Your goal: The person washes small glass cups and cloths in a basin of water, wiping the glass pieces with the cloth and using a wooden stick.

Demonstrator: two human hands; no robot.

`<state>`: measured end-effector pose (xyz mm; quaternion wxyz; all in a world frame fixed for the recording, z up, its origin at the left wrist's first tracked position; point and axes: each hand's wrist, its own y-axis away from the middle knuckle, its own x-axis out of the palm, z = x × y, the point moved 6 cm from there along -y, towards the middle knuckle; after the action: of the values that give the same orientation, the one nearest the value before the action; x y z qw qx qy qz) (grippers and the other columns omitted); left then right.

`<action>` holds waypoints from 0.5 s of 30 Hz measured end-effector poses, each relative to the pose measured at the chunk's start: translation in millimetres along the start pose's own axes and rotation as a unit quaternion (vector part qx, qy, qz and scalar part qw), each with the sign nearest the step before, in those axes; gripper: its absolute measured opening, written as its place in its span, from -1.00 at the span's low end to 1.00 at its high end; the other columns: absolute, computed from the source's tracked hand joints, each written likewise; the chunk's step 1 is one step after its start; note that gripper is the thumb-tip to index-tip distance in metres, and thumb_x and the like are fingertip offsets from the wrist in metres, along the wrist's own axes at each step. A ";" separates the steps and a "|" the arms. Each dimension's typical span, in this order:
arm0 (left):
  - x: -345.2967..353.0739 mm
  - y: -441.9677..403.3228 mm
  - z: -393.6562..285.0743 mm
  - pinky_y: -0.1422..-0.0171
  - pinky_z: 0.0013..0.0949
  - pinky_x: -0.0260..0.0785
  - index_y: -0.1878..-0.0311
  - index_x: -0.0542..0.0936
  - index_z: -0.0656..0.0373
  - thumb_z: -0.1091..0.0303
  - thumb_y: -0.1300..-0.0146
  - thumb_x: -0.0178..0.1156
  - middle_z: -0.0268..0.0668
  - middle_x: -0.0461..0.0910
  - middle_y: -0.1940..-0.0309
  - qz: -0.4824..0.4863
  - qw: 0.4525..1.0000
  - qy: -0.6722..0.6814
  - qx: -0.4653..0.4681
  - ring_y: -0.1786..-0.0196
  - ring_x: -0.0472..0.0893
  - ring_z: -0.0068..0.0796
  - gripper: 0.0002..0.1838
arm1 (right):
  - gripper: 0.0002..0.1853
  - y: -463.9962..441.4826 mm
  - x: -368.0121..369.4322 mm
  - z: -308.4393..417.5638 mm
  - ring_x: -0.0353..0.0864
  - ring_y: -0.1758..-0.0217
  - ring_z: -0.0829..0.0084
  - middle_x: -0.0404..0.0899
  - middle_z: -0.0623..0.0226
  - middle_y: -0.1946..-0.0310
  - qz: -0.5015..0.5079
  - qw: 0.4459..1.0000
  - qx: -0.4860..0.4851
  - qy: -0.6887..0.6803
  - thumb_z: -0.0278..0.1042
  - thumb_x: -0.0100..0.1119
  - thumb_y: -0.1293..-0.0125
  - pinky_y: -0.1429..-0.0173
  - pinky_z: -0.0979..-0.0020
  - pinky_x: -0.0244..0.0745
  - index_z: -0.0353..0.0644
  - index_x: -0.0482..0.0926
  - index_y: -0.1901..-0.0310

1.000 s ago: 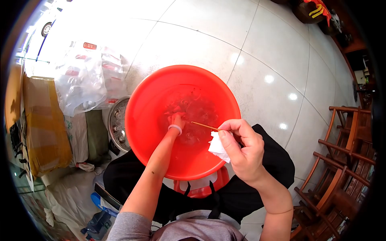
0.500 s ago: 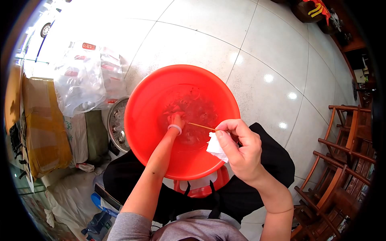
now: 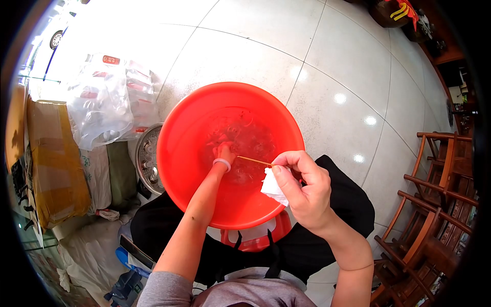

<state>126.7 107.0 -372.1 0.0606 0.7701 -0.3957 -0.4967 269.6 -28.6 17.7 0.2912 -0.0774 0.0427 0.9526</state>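
Observation:
A large red plastic basin [image 3: 176,117] with water in it stands between my knees. My left hand [image 3: 224,152], with a pale band at the wrist, reaches into the water; its fingers are blurred by the water and what they touch is hidden. Clear objects under the surface are too indistinct to name. Between thumb and forefinger, my right hand [image 3: 303,184] pinches a thin wooden stick [image 3: 253,160] over the basin's right side. The stick's far end points toward my left hand. A crumpled white cloth or tissue [image 3: 273,187] hangs under my right fingers.
A round metal tray [image 3: 141,153] with clear glass-like pieces sits left of the basin. Beyond it are clear plastic bags [image 3: 102,102] and a taped cardboard box [image 3: 56,158]. Wooden chairs [image 3: 434,204] stand at the right. A red stool [image 3: 281,233] shows below the basin.

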 end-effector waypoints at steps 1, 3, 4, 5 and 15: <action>-1.3 0.7 -0.8 -0.14 -0.22 0.11 0.13 0.58 0.09 0.35 0.19 0.30 -0.20 0.54 0.15 0.000 1.000 0.000 0.000 -0.02 0.48 -0.25 -0.58 | -0.95 -0.1 0.1 0.1 0.50 0.50 0.60 0.51 0.32 0.51 0.000 1.000 0.000 -0.001 -0.54 0.04 -0.22 0.41 0.57 0.39 -0.31 0.42 0.30; -4.5 2.6 -4.4 -0.14 -0.22 0.11 0.12 0.57 0.08 0.35 0.19 0.30 -0.20 0.53 0.14 -0.005 1.000 -0.008 0.019 -0.03 0.47 -0.26 -0.57 | -0.95 0.0 0.2 -0.1 0.50 0.50 0.60 0.51 0.31 0.51 0.001 1.000 0.000 0.000 -0.54 0.04 -0.22 0.41 0.57 0.39 -0.31 0.42 0.30; -4.6 3.4 -5.4 -0.14 -0.22 0.11 0.12 0.57 0.08 0.35 0.19 0.30 -0.20 0.53 0.14 -0.005 1.000 -0.008 0.019 -0.03 0.47 -0.26 -0.57 | -0.95 0.0 0.1 0.0 0.50 0.50 0.60 0.51 0.31 0.51 0.001 1.000 -0.001 0.002 -0.54 0.04 -0.22 0.41 0.57 0.39 -0.31 0.42 0.30; -5.2 4.3 -6.1 -0.14 -0.22 0.11 0.13 0.58 0.07 0.35 0.19 0.30 -0.21 0.54 0.15 -0.012 1.000 -0.019 0.013 -0.03 0.47 -0.27 -0.58 | -0.95 0.0 -0.2 -0.1 0.50 0.50 0.60 0.51 0.31 0.51 0.001 1.000 -0.001 0.002 -0.54 0.04 -0.22 0.41 0.57 0.39 -0.31 0.42 0.30; -8.2 6.4 -8.3 -0.12 -0.23 0.14 0.19 0.58 0.05 0.39 0.16 0.24 -0.22 0.56 0.22 -0.039 0.999 -0.014 0.016 0.03 0.50 -0.25 -0.66 | -0.95 -0.2 0.7 -1.9 0.52 0.50 0.57 0.51 0.29 0.51 0.002 1.000 0.001 0.005 -0.53 0.04 -0.22 0.40 0.55 0.41 -0.31 0.42 0.30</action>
<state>128.4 105.7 -359.0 0.0237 0.7788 -0.3741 -0.5029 269.4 -28.3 15.7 0.2894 -0.0814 0.0450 0.9527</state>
